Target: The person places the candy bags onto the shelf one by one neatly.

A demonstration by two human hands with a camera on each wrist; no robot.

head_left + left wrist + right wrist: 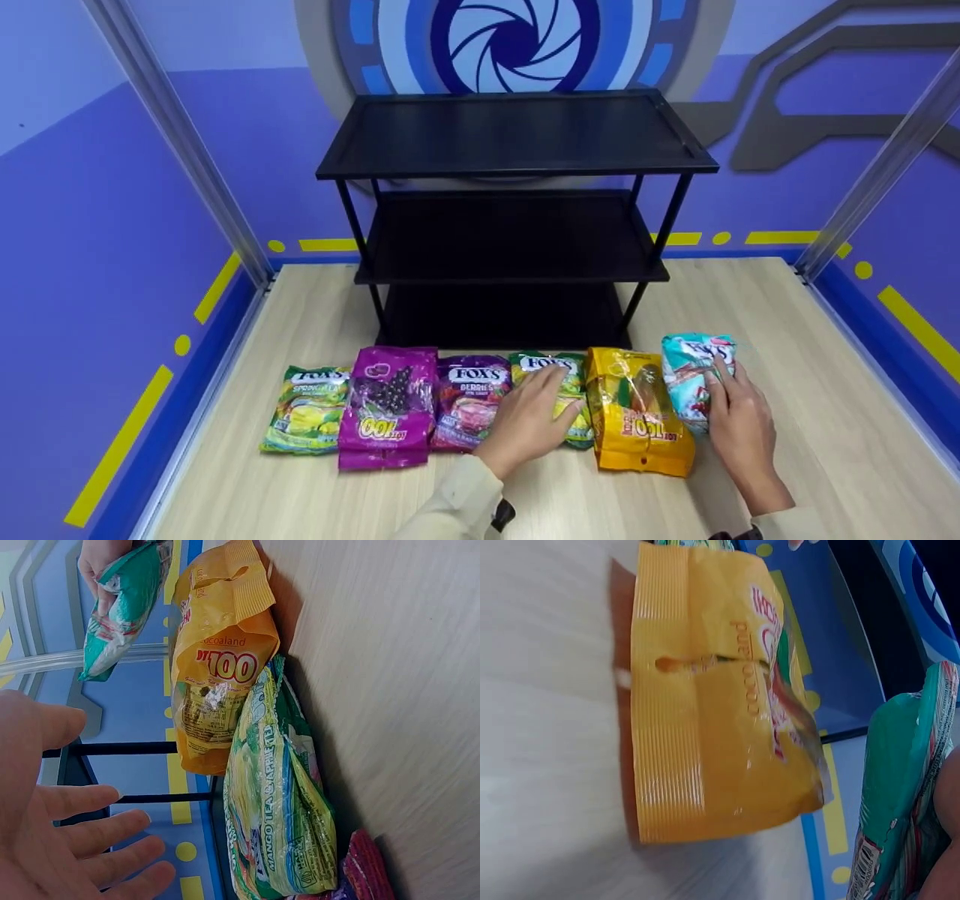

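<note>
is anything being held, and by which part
The right hand holds the teal-and-white rectangular plastic bag by its right side; the left hand holds nothing.

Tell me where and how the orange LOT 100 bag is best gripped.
Probably by the ribbed seal on the near edge of the orange bag, pinched from the person's side: it is a thin strip facing bare table, while the green-yellow bag crowds its left.

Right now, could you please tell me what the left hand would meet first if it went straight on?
The left hand would probably meet the black rack first; depth is unclear, so it might brush the green bag beneath it sooner.
</note>
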